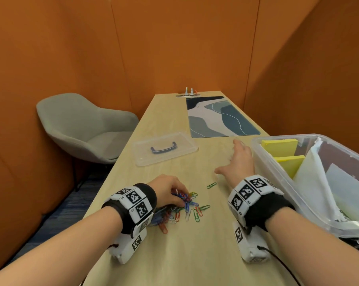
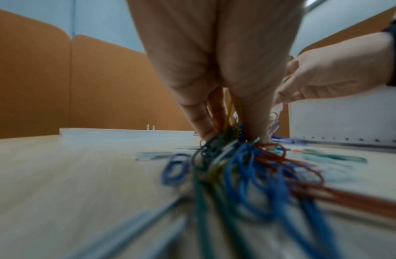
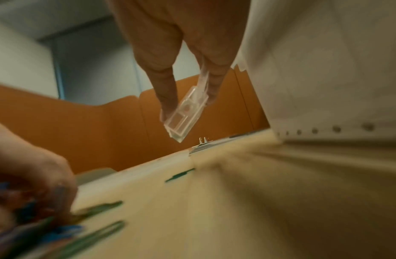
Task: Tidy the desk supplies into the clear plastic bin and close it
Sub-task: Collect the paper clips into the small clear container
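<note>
A heap of coloured paper clips (image 1: 192,209) lies on the wooden desk in front of me. My left hand (image 1: 177,196) grips a bunch of them, its fingers (image 2: 202,122) curled into the tangle of paper clips (image 2: 236,157). The clear plastic bin (image 1: 277,172) stands open at the right, holding yellow sticky pads (image 1: 279,146) and white papers (image 1: 318,182). My right hand (image 1: 239,153) hovers beside the bin's left wall. In the right wrist view the right hand (image 3: 188,105) pinches a small clear plastic case (image 3: 185,113). The bin's lid (image 1: 180,141), with its blue handle, lies flat further back.
One green clip (image 1: 211,185) lies apart between my hands. A blue patterned desk mat (image 1: 219,116) covers the far right of the desk, with a power outlet strip (image 1: 188,95) behind it. A grey chair (image 1: 81,129) stands left of the desk. Orange walls enclose the booth.
</note>
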`<state>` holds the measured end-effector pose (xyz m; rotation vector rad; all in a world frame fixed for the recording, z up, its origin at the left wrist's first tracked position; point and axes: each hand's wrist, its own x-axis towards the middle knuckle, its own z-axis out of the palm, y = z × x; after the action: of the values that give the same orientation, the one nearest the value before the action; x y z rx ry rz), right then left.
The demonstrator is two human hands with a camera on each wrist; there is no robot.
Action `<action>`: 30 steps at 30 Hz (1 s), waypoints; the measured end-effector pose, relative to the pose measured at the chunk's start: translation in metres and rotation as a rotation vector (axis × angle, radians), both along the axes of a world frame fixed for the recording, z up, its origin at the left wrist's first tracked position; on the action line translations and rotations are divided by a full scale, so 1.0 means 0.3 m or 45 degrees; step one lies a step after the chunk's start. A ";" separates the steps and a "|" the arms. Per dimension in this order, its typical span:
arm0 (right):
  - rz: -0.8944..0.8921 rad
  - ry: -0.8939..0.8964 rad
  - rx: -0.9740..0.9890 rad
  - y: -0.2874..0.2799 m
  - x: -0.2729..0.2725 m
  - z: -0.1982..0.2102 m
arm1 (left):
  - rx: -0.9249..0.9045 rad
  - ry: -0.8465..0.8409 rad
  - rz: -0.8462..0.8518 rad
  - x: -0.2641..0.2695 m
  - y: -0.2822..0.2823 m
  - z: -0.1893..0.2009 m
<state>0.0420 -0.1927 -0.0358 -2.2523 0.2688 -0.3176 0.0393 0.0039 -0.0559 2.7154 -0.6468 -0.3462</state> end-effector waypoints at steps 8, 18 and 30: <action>0.117 0.055 0.314 0.044 -0.053 -0.035 | -0.443 0.052 0.203 0.070 0.049 0.159; 0.218 0.067 0.446 0.080 -0.075 -0.035 | -0.375 -0.074 0.012 0.022 -0.090 0.213; 0.141 0.033 0.419 0.066 -0.086 -0.005 | 0.359 0.219 0.132 -0.060 0.165 0.054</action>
<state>0.0161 -0.1731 -0.0372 -1.9382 0.1932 -0.1714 0.0214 0.0533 -0.0396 2.9246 -0.4350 -0.6822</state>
